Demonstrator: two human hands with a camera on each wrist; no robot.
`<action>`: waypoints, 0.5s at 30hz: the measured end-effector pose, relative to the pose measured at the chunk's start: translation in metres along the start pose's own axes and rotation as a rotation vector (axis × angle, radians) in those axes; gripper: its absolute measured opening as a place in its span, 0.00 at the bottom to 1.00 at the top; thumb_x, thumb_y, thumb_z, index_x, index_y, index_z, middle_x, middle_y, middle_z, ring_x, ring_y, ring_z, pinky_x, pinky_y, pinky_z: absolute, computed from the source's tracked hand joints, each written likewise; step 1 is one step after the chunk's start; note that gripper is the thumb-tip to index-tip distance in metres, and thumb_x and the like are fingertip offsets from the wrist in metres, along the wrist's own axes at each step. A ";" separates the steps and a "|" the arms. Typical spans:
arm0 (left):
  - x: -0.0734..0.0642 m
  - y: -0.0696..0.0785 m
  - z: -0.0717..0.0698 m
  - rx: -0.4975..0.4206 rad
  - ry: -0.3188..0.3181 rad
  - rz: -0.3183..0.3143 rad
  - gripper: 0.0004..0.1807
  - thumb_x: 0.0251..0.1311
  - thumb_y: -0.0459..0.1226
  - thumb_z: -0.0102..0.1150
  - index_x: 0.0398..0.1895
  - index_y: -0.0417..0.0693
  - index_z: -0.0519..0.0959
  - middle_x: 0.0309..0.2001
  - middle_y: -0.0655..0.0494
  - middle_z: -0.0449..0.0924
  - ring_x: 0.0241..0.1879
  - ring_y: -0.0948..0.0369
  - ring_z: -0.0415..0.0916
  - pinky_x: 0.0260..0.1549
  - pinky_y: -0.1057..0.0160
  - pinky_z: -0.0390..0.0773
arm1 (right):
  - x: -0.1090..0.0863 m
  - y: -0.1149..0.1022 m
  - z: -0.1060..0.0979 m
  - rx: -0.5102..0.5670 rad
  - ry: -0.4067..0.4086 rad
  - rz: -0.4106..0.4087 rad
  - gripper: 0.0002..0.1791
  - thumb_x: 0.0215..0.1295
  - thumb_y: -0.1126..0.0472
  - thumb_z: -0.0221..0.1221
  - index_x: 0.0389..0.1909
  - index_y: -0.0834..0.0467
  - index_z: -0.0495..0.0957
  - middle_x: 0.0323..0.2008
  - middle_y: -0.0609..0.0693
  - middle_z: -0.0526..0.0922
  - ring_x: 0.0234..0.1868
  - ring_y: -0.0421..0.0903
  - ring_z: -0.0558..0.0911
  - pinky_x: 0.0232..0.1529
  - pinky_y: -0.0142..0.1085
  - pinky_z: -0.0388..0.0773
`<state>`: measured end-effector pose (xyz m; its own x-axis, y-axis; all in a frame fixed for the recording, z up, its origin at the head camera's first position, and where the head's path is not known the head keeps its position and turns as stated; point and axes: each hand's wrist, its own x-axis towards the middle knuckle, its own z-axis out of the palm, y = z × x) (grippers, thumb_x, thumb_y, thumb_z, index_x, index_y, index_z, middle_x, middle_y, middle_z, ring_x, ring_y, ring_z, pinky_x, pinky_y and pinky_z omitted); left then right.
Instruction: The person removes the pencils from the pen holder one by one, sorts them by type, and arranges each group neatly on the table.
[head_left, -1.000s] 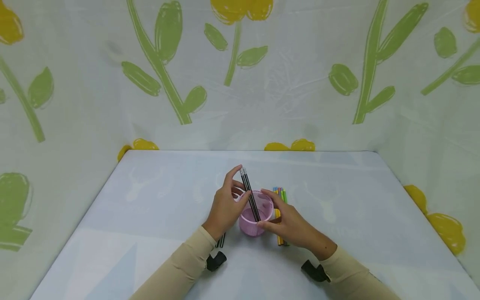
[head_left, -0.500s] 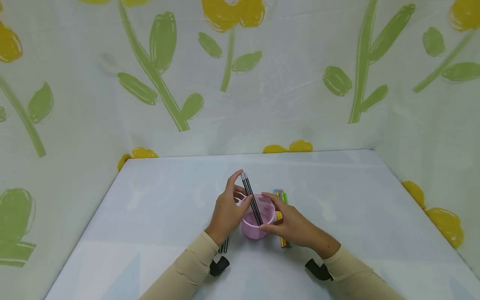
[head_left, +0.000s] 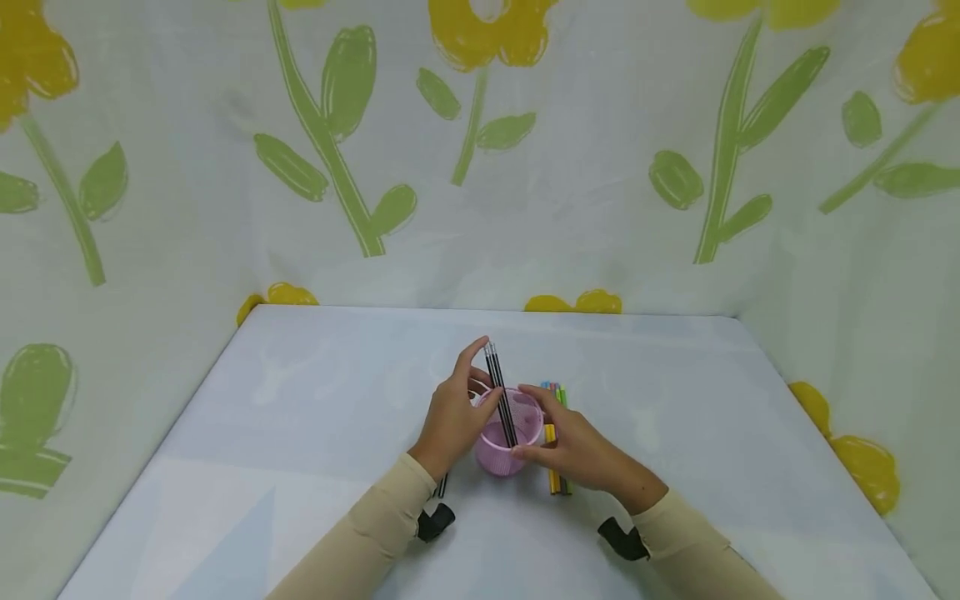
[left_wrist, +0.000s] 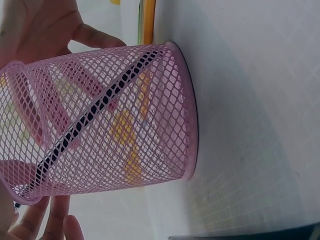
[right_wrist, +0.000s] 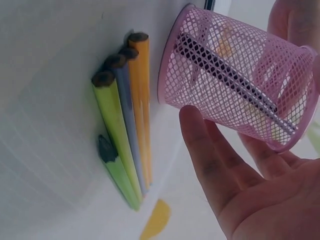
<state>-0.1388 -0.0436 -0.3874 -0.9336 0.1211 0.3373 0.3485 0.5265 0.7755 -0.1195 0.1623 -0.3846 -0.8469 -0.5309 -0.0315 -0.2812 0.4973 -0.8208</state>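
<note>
A pink mesh pencil cup (head_left: 501,461) stands on the table between both hands. Black pencils (head_left: 504,408) with silvery tops lean diagonally inside it, seen through the mesh in both wrist views. My left hand (head_left: 453,417) holds these pencils, index fingertip at their upper ends and thumb against them by the rim. The other left fingers are partly hidden behind the cup. From the right, my right hand (head_left: 577,446) grips the cup, thumb at the near rim and index finger at the far rim. Its remaining fingers extend along the mesh in the right wrist view (right_wrist: 215,160).
Several coloured pencils, among them a yellow one (right_wrist: 142,85) and a lime-green one (right_wrist: 117,120), lie side by side right of the cup. More black pencils (head_left: 442,486) lie under the left forearm. Flower-printed sheeting (head_left: 570,225) rises behind the white table (head_left: 675,400).
The head view tilts and shifts slightly. Both hands, the cup and the black pencils keep almost the same position relative to one another.
</note>
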 end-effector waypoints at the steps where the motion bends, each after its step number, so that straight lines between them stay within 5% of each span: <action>1: -0.001 0.000 -0.001 0.004 -0.006 -0.006 0.42 0.63 0.36 0.67 0.77 0.61 0.55 0.40 0.58 0.81 0.40 0.61 0.81 0.38 0.63 0.82 | 0.000 0.000 0.002 0.009 0.000 0.003 0.47 0.63 0.48 0.68 0.77 0.51 0.52 0.73 0.57 0.65 0.64 0.60 0.76 0.47 0.37 0.85; 15: 0.003 -0.004 -0.003 0.051 -0.026 0.043 0.43 0.63 0.37 0.67 0.77 0.60 0.55 0.39 0.60 0.83 0.40 0.63 0.83 0.31 0.70 0.80 | 0.000 0.005 0.002 0.060 0.003 -0.016 0.47 0.64 0.48 0.67 0.77 0.49 0.51 0.73 0.59 0.63 0.63 0.62 0.77 0.46 0.36 0.85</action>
<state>-0.1430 -0.0475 -0.3879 -0.9199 0.1656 0.3556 0.3842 0.5626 0.7320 -0.1199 0.1629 -0.3896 -0.8438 -0.5364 -0.0168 -0.2668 0.4465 -0.8541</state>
